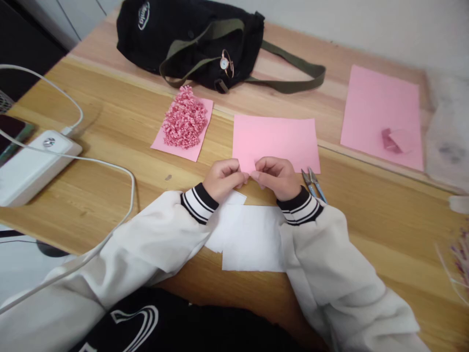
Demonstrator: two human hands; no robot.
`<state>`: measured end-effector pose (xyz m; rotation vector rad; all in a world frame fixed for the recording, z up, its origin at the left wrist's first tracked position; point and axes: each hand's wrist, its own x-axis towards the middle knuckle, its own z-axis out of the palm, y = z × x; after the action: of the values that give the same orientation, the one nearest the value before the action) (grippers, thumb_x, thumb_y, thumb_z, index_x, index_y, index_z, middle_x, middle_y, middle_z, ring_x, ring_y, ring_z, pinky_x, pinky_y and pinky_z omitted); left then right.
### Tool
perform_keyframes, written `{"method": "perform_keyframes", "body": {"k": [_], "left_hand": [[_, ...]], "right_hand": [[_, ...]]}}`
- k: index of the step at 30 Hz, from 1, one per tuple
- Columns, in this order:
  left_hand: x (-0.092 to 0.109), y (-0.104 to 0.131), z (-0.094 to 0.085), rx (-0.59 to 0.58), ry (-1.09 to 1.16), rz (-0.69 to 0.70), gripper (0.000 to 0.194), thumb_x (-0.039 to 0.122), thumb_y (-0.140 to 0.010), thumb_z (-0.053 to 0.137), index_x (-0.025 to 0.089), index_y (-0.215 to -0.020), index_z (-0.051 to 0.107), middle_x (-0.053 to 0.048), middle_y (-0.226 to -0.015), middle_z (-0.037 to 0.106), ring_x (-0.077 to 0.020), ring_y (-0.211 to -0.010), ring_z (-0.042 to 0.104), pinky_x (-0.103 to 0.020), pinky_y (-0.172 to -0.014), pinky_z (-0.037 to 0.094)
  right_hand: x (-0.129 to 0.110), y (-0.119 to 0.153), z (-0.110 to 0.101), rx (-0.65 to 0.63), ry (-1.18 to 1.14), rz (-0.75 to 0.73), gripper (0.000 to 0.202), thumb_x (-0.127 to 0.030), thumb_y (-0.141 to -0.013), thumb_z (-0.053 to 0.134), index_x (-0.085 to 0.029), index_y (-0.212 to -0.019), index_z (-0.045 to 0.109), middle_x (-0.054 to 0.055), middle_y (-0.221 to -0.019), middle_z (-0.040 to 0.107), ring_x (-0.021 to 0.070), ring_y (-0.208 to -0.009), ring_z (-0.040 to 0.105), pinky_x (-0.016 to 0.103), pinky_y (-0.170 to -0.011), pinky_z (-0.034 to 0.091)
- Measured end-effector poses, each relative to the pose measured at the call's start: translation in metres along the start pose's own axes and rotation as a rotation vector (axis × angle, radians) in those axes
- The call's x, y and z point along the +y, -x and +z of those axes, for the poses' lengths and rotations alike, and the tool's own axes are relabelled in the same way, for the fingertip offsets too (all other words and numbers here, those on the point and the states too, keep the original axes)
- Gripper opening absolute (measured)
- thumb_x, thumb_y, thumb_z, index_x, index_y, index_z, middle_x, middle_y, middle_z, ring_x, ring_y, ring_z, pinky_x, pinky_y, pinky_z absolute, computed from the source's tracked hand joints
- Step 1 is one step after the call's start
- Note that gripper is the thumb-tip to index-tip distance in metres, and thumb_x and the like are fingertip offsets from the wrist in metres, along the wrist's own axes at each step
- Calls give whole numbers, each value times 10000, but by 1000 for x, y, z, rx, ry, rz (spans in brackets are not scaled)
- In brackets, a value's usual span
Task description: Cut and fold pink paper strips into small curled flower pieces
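Note:
My left hand (226,179) and my right hand (275,177) are both closed, fingertips pinched and nearly meeting at the front edge of a pink sheet (274,142). Whatever lies between the fingertips is too small to make out. White paper sheets (252,237) lie below my wrists. Just right of my right hand, small snips (313,184) rest on the table, partly behind my cuff. A pile of pink beaded stamens (185,120) sits on a smaller pink paper (190,154) beyond my left hand.
A black bag (190,39) with green straps and a watch (224,63) lies at the back. Another pink sheet (383,107) bears a small pink piece (395,141). At left are a white power bank (40,166), a cable (134,195) and a phone (12,137).

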<state>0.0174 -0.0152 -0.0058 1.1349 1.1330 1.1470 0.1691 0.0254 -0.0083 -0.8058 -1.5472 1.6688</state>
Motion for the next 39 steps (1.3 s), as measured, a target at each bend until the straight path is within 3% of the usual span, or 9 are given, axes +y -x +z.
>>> {"method": "perform_keyframes", "body": {"k": [8,23,33,39], "left_hand": [[3,0,2,25,25,-8,135,204,-621,568,144,-507,529,27,-420,475,-68,-412,408,-211,-434,308],[-4,0,0,33,-32,77,179,238,-657,601,150,-529,512,22,-464,494,-82,-450,430,-228,-457,323],[-7,-3,-1,30,235,48,142,210,-631,672,141,-627,548,23,-544,554,-83,-506,492,-235,-530,383],[-10,-5,-1,48,272,28,169,241,-640,694,143,-649,556,27,-563,570,-76,-511,503,-226,-536,392]], "right_hand": [[2,1,-1,44,-64,52,141,-263,-645,657,-141,-680,597,-42,-478,503,62,-391,400,199,-386,310],[0,0,1,64,12,19,277,-366,-627,734,-154,-615,556,-56,-456,462,52,-406,375,204,-397,258],[2,0,0,73,-21,43,284,-345,-607,762,-149,-608,556,-52,-452,469,44,-376,365,190,-374,239],[-1,0,1,82,0,71,301,-351,-591,781,-149,-596,559,-56,-439,468,39,-372,356,185,-365,239]]}}
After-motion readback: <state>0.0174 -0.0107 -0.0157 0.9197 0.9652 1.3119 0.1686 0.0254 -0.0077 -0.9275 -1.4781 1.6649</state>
